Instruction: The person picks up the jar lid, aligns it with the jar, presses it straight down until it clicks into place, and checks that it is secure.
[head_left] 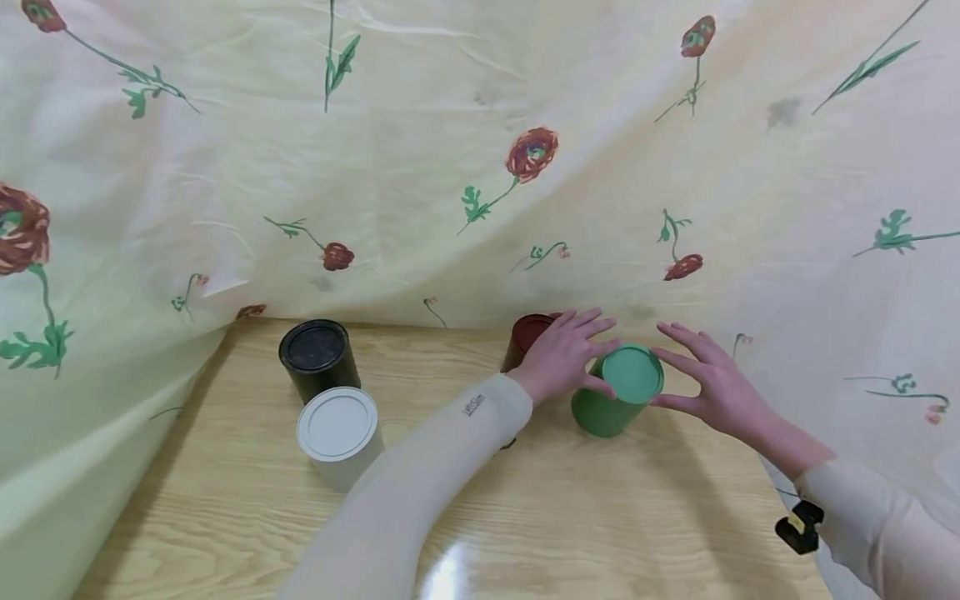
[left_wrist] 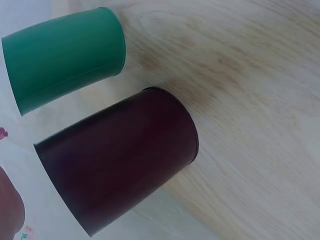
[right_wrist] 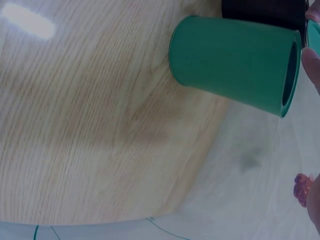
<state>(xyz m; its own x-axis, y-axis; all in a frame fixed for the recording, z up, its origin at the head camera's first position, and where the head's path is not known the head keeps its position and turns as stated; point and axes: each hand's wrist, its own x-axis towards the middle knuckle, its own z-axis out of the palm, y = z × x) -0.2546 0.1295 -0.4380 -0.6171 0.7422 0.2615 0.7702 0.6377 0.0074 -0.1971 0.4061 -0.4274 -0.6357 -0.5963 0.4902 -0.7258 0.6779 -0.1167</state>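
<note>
A green can (head_left: 603, 415) stands on the wooden table, its top rim and dark inside showing in the right wrist view. Just above that opening is its round green lid (head_left: 632, 377), apart from the rim. My left hand (head_left: 562, 358) holds the lid's left edge with thumb and fingers. From the other side, my right hand (head_left: 716, 387) has thumb and fingertips at the lid's right edge; the right wrist view shows fingers (right_wrist: 312, 66) against the lid (right_wrist: 314, 37). Behind my left hand stands a dark red can (head_left: 528, 329), partly hidden by the hand.
A black can (head_left: 318, 358) and a white can (head_left: 339, 433) stand close together on the left of the wooden table (head_left: 480, 542). Floral cloth (head_left: 420, 167) hangs behind the table and along its sides. My left forearm crosses in front of the white can.
</note>
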